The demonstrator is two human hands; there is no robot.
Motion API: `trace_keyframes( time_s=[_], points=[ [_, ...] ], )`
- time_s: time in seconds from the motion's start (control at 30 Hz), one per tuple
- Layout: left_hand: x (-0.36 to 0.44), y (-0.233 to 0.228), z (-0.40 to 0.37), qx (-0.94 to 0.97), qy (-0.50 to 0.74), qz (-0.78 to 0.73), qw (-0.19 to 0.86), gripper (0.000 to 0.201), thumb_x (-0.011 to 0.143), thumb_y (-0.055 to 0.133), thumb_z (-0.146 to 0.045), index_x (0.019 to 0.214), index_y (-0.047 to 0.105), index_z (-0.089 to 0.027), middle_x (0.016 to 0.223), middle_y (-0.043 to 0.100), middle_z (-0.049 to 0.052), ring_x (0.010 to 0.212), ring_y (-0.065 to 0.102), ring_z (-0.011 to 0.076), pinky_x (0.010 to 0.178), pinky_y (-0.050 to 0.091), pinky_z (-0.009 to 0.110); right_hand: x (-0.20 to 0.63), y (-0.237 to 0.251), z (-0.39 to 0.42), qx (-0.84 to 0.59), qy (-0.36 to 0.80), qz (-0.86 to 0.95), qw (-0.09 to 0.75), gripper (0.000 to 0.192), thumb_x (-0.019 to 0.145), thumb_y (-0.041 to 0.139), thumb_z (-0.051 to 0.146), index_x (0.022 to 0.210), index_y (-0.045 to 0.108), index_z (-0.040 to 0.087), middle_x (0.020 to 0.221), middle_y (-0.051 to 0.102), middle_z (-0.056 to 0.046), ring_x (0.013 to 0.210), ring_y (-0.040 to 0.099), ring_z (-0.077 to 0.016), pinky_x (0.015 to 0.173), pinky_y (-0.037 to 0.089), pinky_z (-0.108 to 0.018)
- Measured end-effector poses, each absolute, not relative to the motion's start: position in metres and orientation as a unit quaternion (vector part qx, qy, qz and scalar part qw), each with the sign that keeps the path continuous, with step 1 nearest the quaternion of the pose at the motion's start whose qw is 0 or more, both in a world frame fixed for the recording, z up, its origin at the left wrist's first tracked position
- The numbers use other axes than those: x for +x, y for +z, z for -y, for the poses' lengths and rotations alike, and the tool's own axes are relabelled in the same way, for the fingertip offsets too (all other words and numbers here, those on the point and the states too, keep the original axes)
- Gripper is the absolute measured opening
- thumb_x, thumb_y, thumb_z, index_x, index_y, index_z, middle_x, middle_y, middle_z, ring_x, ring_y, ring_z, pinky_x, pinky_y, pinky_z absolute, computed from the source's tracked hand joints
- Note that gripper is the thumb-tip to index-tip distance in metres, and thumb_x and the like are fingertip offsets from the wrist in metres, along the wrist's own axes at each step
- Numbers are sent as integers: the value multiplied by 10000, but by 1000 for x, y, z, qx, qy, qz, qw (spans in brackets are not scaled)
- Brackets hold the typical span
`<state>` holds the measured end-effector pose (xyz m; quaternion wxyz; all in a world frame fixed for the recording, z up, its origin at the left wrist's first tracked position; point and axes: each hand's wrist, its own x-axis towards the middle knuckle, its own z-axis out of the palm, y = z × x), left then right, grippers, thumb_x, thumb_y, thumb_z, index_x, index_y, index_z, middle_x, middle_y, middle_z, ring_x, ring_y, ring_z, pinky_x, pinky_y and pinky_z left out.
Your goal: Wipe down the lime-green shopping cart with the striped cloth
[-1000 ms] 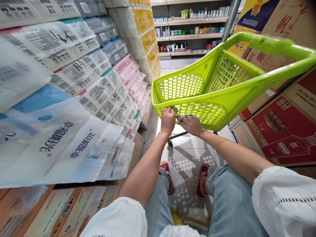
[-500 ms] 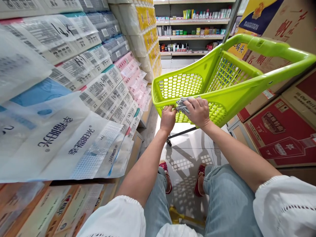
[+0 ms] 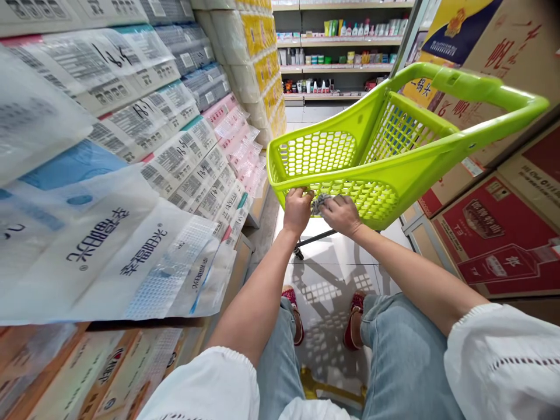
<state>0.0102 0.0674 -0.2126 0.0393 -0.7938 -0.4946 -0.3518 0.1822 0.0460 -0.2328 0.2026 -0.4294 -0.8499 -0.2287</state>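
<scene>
A lime-green plastic shopping cart basket [image 3: 406,169] stands tilted in front of me, its mesh side facing me. My left hand [image 3: 296,211] grips the basket's lower near corner. My right hand [image 3: 340,214] presses a small grey-patterned cloth [image 3: 318,202] against the basket's mesh side, just right of my left hand. Most of the cloth is hidden under my fingers.
Stacked packs of tissue paper [image 3: 131,175] fill the shelves at my left. Red and brown cartons [image 3: 503,233] are piled at the right. A far shelf [image 3: 341,52] holds bottles. The cart's black frame [image 3: 315,238] sits over the tiled floor [image 3: 328,274] by my feet.
My right hand with the cloth rose up the basket's side, then came back down to the lower edge beside my left hand. My left hand kept its grip.
</scene>
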Motion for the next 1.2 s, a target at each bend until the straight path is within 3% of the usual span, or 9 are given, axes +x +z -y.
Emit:
trace_keyframes(
  time_s=[0.23, 0.37, 0.63, 0.8, 0.97, 1.07, 1.2],
  points=[
    [11, -211, -64, -802, -343, 485, 56, 265, 899, 414, -179, 889, 678, -171, 1045, 642, 114, 951, 538, 236, 866, 420, 382, 193, -172, -43, -491, -253, 785, 280, 339, 893, 437, 382, 1175, 597, 281, 1193, 575, -86, 1071, 419, -278, 895, 259, -425],
    [11, -210, -64, -799, -342, 492, 53, 263, 904, 416, -187, 900, 678, -171, 1051, 643, 110, 949, 537, 234, 866, 415, 375, 197, -193, -45, -492, -242, 794, 262, 339, 885, 448, 393, 1166, 603, 283, 1216, 566, -83, 1073, 412, -283, 878, 265, -425],
    [6, -214, -72, -792, -353, 492, 76, 302, 926, 390, -208, 938, 690, -173, 1023, 658, 97, 939, 538, 224, 866, 408, 366, 188, -269, -42, -400, -228, 875, 150, 272, 927, 392, 242, 1007, 652, 247, 1048, 642, -58, 945, 461, -219, 826, 253, -393],
    [4, -215, -72, -790, -361, 489, 79, 304, 926, 404, -227, 890, 702, -180, 1008, 665, 85, 928, 541, 213, 867, 414, 356, 191, -231, -48, -423, -268, 843, 198, 275, 932, 388, 274, 1069, 625, 249, 1070, 634, -61, 923, 465, -218, 792, 258, -377],
    [0, -214, -70, -791, -362, 486, 82, 291, 913, 426, -229, 876, 709, -175, 1009, 668, 87, 912, 540, 209, 853, 429, 351, 193, -177, -47, -481, -289, 776, 288, 311, 912, 431, 390, 1140, 595, 256, 1185, 582, -81, 1036, 433, -258, 861, 252, -404],
    [-5, -214, -69, -794, -357, 483, 93, 288, 903, 429, -209, 870, 713, -174, 995, 671, 83, 906, 540, 208, 847, 436, 347, 189, -184, -45, -477, -293, 777, 289, 303, 907, 443, 392, 1132, 597, 258, 1181, 584, -77, 1041, 426, -261, 854, 250, -403],
    [-15, -214, -73, -795, -360, 479, 94, 266, 896, 451, -200, 900, 716, -172, 989, 674, 91, 908, 546, 207, 844, 435, 339, 181, -228, -43, -423, -280, 831, 230, 247, 920, 423, 290, 1055, 627, 255, 1037, 633, -57, 919, 447, -212, 790, 246, -377]
  ],
)
